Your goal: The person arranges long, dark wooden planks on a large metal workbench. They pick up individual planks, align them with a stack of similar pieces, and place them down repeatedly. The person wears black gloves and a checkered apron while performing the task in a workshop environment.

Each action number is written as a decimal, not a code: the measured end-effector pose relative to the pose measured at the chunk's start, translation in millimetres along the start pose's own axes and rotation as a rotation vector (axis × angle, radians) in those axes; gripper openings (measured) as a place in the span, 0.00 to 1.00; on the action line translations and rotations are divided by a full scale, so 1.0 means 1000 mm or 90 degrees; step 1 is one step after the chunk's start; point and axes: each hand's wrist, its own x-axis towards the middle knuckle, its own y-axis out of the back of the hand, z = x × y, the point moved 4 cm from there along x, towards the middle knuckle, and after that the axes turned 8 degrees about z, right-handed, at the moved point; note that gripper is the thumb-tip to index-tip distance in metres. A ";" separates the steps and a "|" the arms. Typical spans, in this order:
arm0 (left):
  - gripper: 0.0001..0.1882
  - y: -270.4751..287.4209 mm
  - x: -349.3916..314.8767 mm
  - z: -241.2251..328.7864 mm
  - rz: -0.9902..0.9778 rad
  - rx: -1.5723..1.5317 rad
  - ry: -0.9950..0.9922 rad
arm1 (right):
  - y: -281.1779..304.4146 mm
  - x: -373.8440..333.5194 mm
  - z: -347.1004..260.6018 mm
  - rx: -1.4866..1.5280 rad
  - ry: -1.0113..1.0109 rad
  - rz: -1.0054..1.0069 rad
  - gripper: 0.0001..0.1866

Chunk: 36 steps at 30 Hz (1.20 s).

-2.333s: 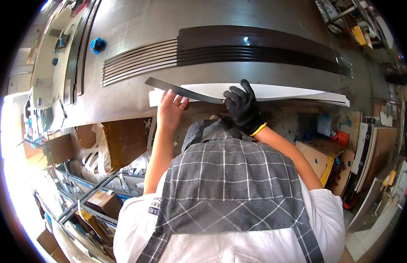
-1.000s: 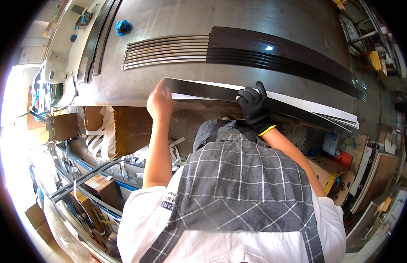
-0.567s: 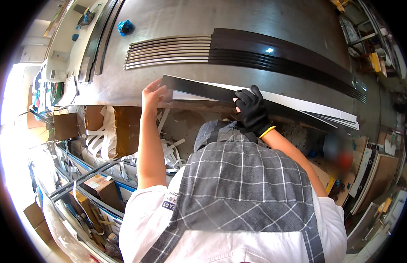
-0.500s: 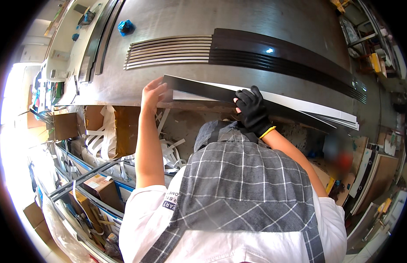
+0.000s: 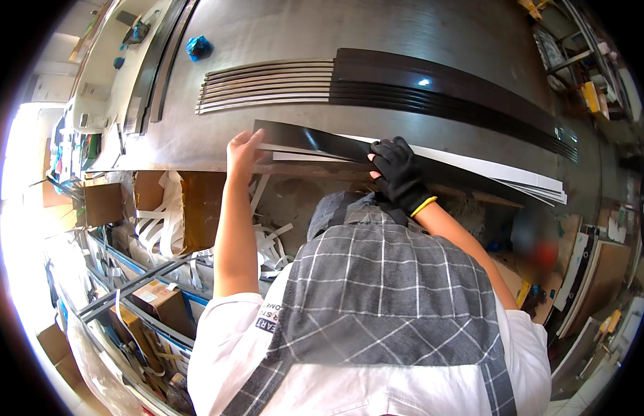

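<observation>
Fingers of left hand pinch black strip near end, gloved right hand clamped midway; seemingly a handling step, moving it needs both grips

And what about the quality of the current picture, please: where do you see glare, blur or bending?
Head view: glare on the black strip and a bright spot on the long dark panel, which looks bowed; same view: far left washed out white; same view: a blurred patch over something reddish at right.
</observation>
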 end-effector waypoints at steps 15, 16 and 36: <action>0.15 0.022 -0.001 0.007 0.165 0.183 -0.436 | -0.038 0.003 0.004 -0.059 0.016 -0.038 0.21; 0.12 0.025 0.000 0.004 0.187 0.180 -0.450 | -0.038 0.003 0.003 -0.056 0.021 -0.045 0.22; 0.39 -0.137 -0.092 0.161 -0.650 -0.198 -0.244 | 0.142 0.076 0.023 0.089 -0.292 0.347 0.07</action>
